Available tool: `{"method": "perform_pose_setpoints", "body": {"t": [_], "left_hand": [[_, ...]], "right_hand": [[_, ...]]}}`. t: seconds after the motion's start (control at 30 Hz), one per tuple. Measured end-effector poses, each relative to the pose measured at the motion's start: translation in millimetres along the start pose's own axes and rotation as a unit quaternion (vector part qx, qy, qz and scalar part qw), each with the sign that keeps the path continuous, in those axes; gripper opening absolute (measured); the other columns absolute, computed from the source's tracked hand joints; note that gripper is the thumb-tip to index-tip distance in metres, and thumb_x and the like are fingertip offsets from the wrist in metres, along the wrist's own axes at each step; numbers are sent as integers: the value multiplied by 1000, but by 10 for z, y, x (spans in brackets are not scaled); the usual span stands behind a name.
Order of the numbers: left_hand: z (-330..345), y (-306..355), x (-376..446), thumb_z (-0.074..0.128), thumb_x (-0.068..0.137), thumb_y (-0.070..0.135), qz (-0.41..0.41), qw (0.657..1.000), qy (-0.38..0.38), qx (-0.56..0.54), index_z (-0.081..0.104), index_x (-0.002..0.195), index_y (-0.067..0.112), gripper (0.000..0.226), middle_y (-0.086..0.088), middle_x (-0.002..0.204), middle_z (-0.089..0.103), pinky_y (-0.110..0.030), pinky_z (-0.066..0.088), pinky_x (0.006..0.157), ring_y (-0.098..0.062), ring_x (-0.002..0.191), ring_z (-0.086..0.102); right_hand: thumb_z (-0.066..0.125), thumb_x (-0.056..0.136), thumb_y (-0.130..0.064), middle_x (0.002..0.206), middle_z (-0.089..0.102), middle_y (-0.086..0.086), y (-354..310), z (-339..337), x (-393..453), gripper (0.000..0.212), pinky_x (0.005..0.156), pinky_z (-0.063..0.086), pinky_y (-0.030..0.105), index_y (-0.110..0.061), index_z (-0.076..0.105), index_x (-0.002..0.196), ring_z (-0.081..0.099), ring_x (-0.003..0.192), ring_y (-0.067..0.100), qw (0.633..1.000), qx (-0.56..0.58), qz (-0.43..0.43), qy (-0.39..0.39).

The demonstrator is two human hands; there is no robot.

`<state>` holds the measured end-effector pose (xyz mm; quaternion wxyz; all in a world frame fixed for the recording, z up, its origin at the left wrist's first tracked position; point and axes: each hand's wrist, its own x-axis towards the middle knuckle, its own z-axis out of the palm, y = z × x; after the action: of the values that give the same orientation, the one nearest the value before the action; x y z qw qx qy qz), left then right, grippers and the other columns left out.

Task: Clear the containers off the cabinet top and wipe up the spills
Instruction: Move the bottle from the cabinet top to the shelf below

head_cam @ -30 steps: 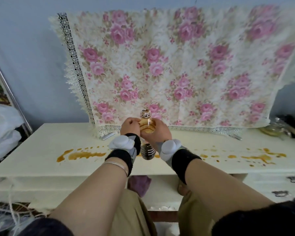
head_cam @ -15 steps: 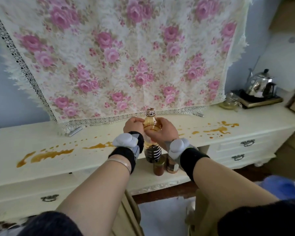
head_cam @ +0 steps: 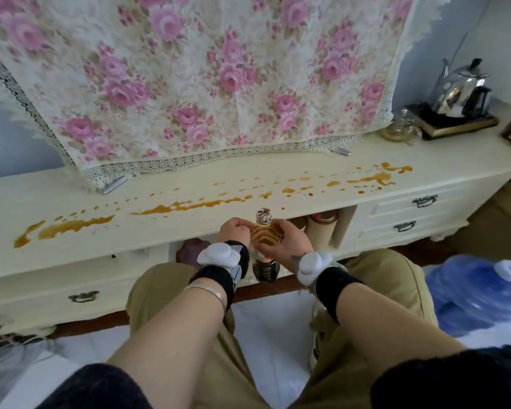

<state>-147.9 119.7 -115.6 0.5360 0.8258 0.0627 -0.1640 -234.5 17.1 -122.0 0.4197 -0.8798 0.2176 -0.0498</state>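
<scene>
in front of cabinet point(head_cam: 189, 178), both hands clasp bottle point(head_cam: 265, 246): left hand point(head_cam: 236, 231) and right hand point(head_cam: 289, 239) wrap shoulder, cap above fingers, base below wrists.

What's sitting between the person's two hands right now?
In the head view, a bottle of brown liquid stands upright between them. The left hand and right hand both grip its upper part, below the cap.

You have one amber-filled clear plastic bottle point(head_cam: 265, 240), two hands, one steel kettle point(head_cam: 463, 88), one blue water jug point(head_cam: 478, 293), three dark metal drawer handles.
</scene>
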Motion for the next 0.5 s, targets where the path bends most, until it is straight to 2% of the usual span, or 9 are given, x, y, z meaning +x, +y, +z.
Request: {"method": "perform_pose_setpoints", "body": {"t": [0.13,0.3,0.4,0.5], "left_hand": [[24,-399,99,38,81,3,-44,998,-29,34,63,60,28,41,-4,102,72,-43,58,86,-28,95,67],[62,-677,200,41,81,2,-75,995,-51,29,65,60,26,40,-5,108,74,-42,55,94,-26,103,67],[91,-883,323,42,78,3,-109,992,-60,15,70,51,31,48,-3,105,75,-44,54,96,-24,103,68],[132,-1023,407,48,75,12,-120,991,-57,-6,73,56,39,41,0,100,75,-43,54,95,-24,101,68]], "right_hand": [[78,71,-36,123,63,-1,239,304,-17,71,82,41,18,-18,50,134,60,109,15,999,2,29,-28],[79,70,-33,124,62,2,444,573,32,68,95,49,33,-20,52,132,58,113,21,998,16,43,-42],[77,74,-31,127,60,5,555,727,110,67,96,46,32,-20,51,135,54,116,24,998,17,40,-49],[76,75,-31,132,53,7,668,895,222,69,98,39,32,-23,49,138,44,121,27,998,-11,40,-41]]}}
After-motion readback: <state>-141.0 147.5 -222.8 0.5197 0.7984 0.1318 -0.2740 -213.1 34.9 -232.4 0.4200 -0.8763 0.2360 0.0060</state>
